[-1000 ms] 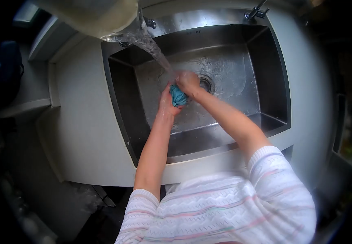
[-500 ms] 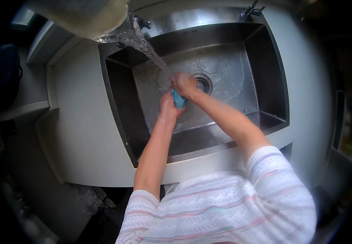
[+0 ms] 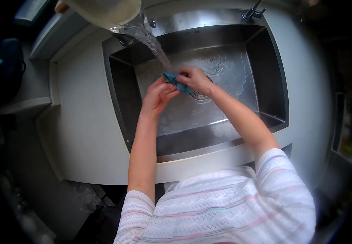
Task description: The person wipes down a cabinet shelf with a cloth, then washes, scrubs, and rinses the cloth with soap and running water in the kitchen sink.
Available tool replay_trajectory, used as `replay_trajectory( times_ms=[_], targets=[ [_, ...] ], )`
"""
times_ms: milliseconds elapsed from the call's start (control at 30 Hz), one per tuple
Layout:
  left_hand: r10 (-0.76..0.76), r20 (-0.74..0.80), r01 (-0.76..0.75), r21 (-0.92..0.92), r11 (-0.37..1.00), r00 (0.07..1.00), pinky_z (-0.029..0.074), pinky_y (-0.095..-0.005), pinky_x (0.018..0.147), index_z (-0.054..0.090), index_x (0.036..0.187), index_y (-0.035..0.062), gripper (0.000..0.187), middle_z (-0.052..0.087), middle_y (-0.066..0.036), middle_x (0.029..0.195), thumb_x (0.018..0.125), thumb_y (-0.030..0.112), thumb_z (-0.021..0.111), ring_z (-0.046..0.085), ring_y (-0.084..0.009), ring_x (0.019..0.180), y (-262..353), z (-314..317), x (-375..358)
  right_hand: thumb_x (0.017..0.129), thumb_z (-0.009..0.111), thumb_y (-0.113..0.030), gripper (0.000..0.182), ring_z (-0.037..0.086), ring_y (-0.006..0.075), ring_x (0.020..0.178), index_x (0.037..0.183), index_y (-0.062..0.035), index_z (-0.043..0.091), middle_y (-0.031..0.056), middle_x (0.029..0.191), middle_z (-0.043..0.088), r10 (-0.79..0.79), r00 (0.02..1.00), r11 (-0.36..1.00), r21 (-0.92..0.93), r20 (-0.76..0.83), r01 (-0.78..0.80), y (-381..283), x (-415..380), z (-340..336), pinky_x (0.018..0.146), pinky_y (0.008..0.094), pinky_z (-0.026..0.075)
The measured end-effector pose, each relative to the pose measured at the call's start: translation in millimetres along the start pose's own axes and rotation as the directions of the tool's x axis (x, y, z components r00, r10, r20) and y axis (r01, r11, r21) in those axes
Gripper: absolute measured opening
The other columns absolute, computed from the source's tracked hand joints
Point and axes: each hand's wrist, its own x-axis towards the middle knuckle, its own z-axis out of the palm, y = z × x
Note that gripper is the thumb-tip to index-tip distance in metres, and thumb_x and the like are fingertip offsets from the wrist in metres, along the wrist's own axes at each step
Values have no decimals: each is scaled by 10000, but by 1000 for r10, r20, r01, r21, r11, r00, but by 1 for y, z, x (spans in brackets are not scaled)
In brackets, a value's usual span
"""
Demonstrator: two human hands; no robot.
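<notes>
Both my hands grip a crumpled blue cloth [image 3: 183, 87] above the steel sink [image 3: 208, 118]. My left hand [image 3: 156, 96] has its fingers bent around the cloth's left side. On the other side, my right hand [image 3: 195, 80] pinches it from above. A stream of water [image 3: 155, 48] falls from a pale container [image 3: 111, 12] at the upper left and lands by the cloth's upper edge. Below my right hand, the drain [image 3: 200, 96] is partly covered. Who or what holds the container is mostly out of view.
A faucet [image 3: 254, 14] stands at the sink's back right corner, and another chrome fitting [image 3: 124, 39] sits at the back left. The white counter [image 3: 84, 110] borders the sink. Dark blue fabric or a bag [image 3: 7, 67] lies at far left.
The cloth, balled between my hands before, now shows more of itself, with folds spread out. My left hand has shifted left and up. Water keeps pouring.
</notes>
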Motion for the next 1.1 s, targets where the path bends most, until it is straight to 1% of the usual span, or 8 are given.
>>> replay_trajectory(
  times_ms=[133, 267, 333, 433, 533, 667, 867, 1100],
  targets=[
    [31, -252, 135, 615, 777, 967, 447, -302, 712, 548, 1001, 15, 287, 555, -12, 816, 751, 146, 605, 540, -107, 749, 8, 1, -5, 818, 556, -201, 218, 583, 155, 680, 926, -12, 571, 40, 801, 602, 197, 978, 787, 606, -69, -116, 5, 4, -16, 636, 272, 474],
    [92, -279, -5, 297, 955, 956, 415, -266, 715, 535, 1072, 21, 362, 563, -25, 842, 762, 192, 611, 523, -115, 747, -9, -18, 16, 840, 480, -184, 200, 555, 133, 667, 932, -19, 547, 60, 808, 574, 459, 886, 619, 739, -64, -267, 25, 19, 0, 610, 262, 462],
    [116, -248, -148, -114, 982, 962, 403, -254, 726, 532, 1098, 32, 386, 567, -32, 854, 768, 215, 612, 518, -123, 750, -27, -15, 27, 845, 471, -229, 246, 557, 193, 652, 846, 5, 548, 92, 758, 572, 95, 934, 947, 319, -344, 22, 23, 22, 42, 597, 325, 441],
    [222, -118, -250, -372, 894, 968, 411, -306, 762, 558, 1030, 31, 333, 575, -39, 892, 796, 266, 593, 532, -152, 814, -60, -17, 30, 818, 524, -279, 237, 562, 349, 740, 841, -48, 574, 203, 787, 578, -207, 942, 953, -272, -265, 133, -41, -18, 80, 630, 374, 444],
    [-12, -557, -20, -51, 999, 830, 436, -298, 743, 554, 1011, 6, 303, 569, -52, 866, 810, 231, 579, 537, -159, 801, -44, 12, 27, 820, 507, -330, 304, 574, 349, 772, 867, -40, 585, 186, 807, 600, -21, 961, 922, -378, -276, -88, -18, 9, 62, 674, 389, 451],
    [131, -159, -135, -11, 991, 978, 429, -239, 677, 575, 1011, 0, 320, 582, -39, 867, 821, 257, 578, 542, -106, 784, -29, 11, 24, 818, 513, -405, 434, 600, 245, 750, 903, 15, 583, 151, 797, 619, 94, 971, 965, 261, -221, -34, 47, 32, 24, 672, 342, 455],
    [138, -143, -106, 216, 971, 980, 430, -205, 665, 590, 957, 17, 260, 576, -17, 795, 811, 232, 602, 542, -88, 759, 1, 16, 21, 800, 580, -321, 390, 534, 144, 698, 942, 42, 581, 80, 816, 606, -49, 962, 997, 68, 267, 32, -9, -2, -22, 630, 293, 440],
    [-78, -164, 181, 851, 493, 983, 424, -278, 652, 627, 818, 11, 338, 601, -30, 732, 592, 241, 728, 553, -135, 710, -25, -10, 34, 816, 557, -143, 176, 522, 85, 645, 889, 16, 575, 17, 744, 567, 149, 988, 751, 655, -49, -81, -20, 12, -28, 583, 231, 441]
  ],
)
